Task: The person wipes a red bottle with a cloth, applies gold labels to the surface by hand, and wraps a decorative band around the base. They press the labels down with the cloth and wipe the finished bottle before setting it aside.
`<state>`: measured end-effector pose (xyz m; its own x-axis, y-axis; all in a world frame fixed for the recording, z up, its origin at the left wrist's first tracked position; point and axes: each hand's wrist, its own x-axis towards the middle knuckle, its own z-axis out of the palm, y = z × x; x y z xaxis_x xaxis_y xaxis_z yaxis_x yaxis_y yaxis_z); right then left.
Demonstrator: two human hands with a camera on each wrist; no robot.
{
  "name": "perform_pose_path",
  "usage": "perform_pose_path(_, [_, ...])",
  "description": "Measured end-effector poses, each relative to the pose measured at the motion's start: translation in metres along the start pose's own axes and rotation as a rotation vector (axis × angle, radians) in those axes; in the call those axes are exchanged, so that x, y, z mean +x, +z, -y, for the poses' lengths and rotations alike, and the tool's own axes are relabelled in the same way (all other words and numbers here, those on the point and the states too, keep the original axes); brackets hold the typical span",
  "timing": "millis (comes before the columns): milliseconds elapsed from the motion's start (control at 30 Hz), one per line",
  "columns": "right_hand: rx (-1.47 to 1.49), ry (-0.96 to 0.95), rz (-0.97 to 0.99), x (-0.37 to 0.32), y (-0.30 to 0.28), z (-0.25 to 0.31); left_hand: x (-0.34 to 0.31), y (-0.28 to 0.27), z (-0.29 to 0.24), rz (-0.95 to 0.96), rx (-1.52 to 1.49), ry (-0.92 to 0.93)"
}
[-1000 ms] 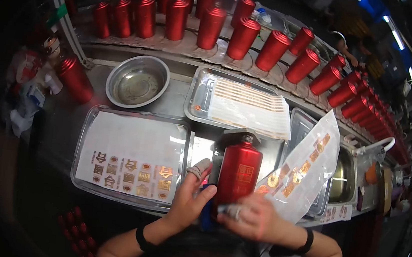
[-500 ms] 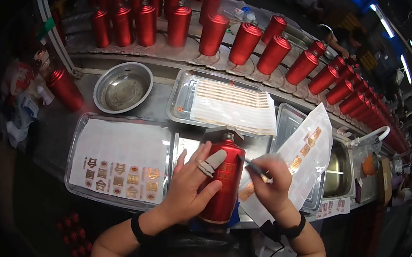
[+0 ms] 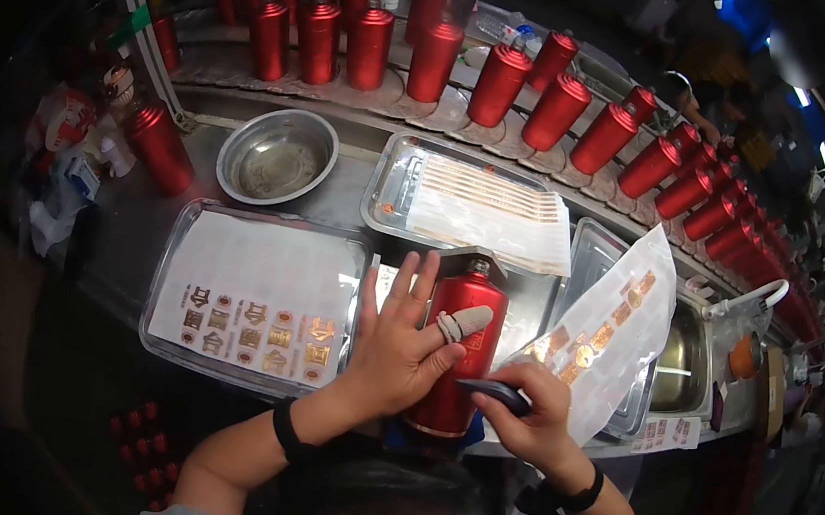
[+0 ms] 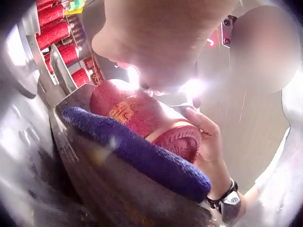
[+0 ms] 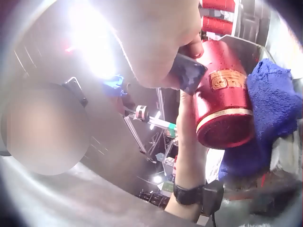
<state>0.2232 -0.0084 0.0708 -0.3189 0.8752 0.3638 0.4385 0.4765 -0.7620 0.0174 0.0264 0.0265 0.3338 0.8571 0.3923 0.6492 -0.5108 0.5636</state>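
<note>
A red bottle point(image 3: 463, 363) with gold characters lies on its back on a blue cloth, its neck away from the body; the right wrist view shows the bottle point(image 5: 221, 101) beside the blue cloth point(image 5: 274, 94). The left hand point(image 3: 401, 349) rests on its left side with fingers spread, the covered index finger across the front. The right hand point(image 3: 535, 411) pinches a dark flat tool point(image 3: 499, 395) whose edge is at the bottle's right side. In the left wrist view the cloth point(image 4: 137, 151) lies along the bottle point(image 4: 142, 116).
A tray point(image 3: 244, 381) with a sheet of gold characters is at left, a metal bowl point(image 3: 277, 158) behind it. Another tray point(image 3: 387, 217) holds striped sheets. A clear decal sheet point(image 3: 616, 329) lies at right, near a sink point(image 3: 683, 361). Red bottles point(image 3: 433, 62) line the back.
The left hand has come from beside the bottle onto it. The right hand went up along the bottle's right side, then lower again, with the dark tool held throughout.
</note>
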Motion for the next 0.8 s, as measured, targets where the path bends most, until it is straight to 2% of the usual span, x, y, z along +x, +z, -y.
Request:
perform_pose_path(67, [-0.092, -0.016, -0.104, 0.019, 0.011, -0.005, -0.009, 0.004, 0.0, -0.022, -0.094, -0.065])
perform_pose_path(133, [-0.139, 0.058, -0.294, 0.044, 0.008, -0.025, -0.029, 0.003, -0.003, -0.008, -0.144, -0.112])
perform_pose_path(200, [-0.164, 0.06, -0.33, 0.056, -0.001, -0.028, -0.05, -0.001, -0.007, 0.03, -0.161, -0.151])
perform_pose_path(333, [-0.141, -0.093, -0.019, 0.047, -0.003, -0.008, -0.067, -0.007, -0.012, 0.058, -0.178, -0.106])
perform_pose_path(467, [-0.532, -0.378, -0.12, 0.073, 0.0, -0.02, -0.065, -0.011, -0.01, -0.012, -0.308, -0.109])
perform_pose_path(500, [-0.526, -0.4, -0.069, 0.071, 0.004, -0.017, -0.067, -0.012, -0.011, -0.046, -0.314, -0.124])
perform_pose_path(600, [-0.556, -0.655, 0.221, 0.05, 0.005, 0.002, -0.074, -0.012, -0.003, -0.099, -0.405, -0.181])
perform_pose_path(633, [-0.525, -0.674, 0.346, 0.038, 0.006, 0.005, -0.074, -0.014, -0.003, -0.118, -0.409, -0.194])
perform_pose_path(667, [-0.408, -0.671, 0.399, 0.034, 0.006, 0.012, -0.075, -0.014, 0.0, -0.123, -0.415, -0.194])
perform_pose_path(733, [-0.158, -0.536, 0.418, 0.031, 0.0, 0.005, -0.074, -0.014, 0.003, -0.117, -0.428, -0.187])
perform_pose_path(800, [-0.254, -0.381, 0.151, 0.033, -0.005, -0.003, -0.065, -0.015, -0.005, -0.105, -0.437, -0.168])
